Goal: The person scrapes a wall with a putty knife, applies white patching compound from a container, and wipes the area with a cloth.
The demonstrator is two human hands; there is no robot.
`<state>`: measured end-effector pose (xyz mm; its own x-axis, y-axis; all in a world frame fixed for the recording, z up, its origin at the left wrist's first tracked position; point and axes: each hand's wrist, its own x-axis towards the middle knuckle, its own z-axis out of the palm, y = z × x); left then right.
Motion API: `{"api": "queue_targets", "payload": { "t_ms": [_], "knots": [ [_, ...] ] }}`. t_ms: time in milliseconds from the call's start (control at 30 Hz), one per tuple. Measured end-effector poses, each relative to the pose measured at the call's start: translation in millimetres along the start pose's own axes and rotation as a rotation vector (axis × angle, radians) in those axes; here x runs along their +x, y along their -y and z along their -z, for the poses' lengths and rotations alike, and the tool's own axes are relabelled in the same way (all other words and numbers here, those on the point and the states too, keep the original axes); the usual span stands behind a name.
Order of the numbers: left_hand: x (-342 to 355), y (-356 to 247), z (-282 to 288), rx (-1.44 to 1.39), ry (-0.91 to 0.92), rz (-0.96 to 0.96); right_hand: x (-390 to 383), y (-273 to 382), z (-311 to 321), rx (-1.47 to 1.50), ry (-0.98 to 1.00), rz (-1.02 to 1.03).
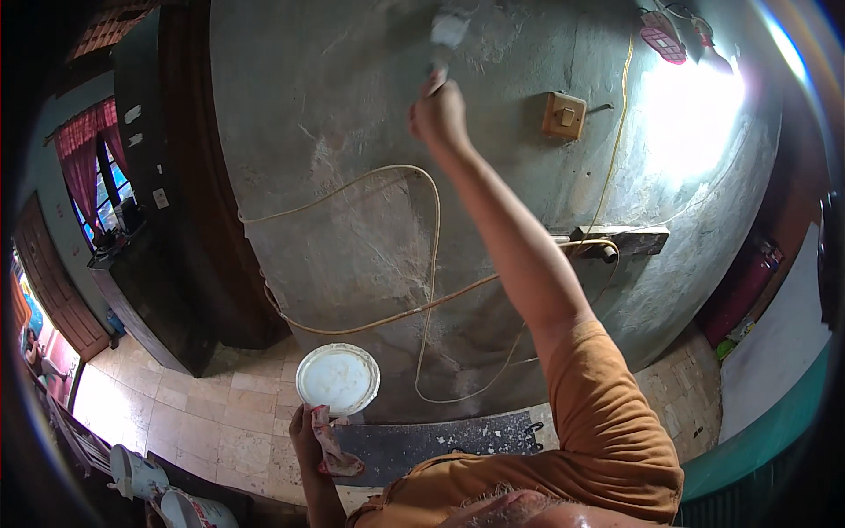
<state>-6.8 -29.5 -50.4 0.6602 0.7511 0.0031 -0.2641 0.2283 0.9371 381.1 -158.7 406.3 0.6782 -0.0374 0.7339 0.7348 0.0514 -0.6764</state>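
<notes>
My right hand [440,114] is raised high against the grey-green wall [352,114], with the arm stretched out. It is closed round the handle of a putty knife [450,32], whose pale blade is at the wall surface near the top edge; the blade is slightly blurred. Low on the left, my left hand [305,437] grips a round white lid [338,377], held face up with whitish smears on it. A stained pinkish rag [336,447] hangs beside the fingers of that hand, which partly hide behind it.
A yellowish cable [437,220] loops loosely across the wall. A switch box [563,116] and a lit bulb [715,60] are to the right. Below lies a dark, paint-spotted board [414,444]. White buckets [136,471] stand at lower left, near a dark cabinet [158,304].
</notes>
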Motion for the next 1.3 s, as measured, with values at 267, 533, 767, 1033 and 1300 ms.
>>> {"api": "queue_targets", "payload": {
  "t_ms": [267, 533, 767, 1033, 1300],
  "knots": [
    [-5, -3, -2, 0.003, -0.001, -0.013, -1, 57, -24, 0.568, -0.017, 0.032],
    [-9, -1, 8, 0.0, -0.026, -0.004, -27, 68, -97, 0.682, 0.105, -0.236],
    [-22, -6, 15, -0.104, -0.073, -0.024, 1, 74, -94, 0.716, -0.098, -0.068],
    [-26, -1, 25, -0.071, -0.088, -0.005, -47, 55, -118, 0.542, -0.04, -0.141],
    [-28, -6, 31, -0.003, -0.071, 0.002, 10, 58, -87, 0.58, -0.119, -0.111]
  ]
}}
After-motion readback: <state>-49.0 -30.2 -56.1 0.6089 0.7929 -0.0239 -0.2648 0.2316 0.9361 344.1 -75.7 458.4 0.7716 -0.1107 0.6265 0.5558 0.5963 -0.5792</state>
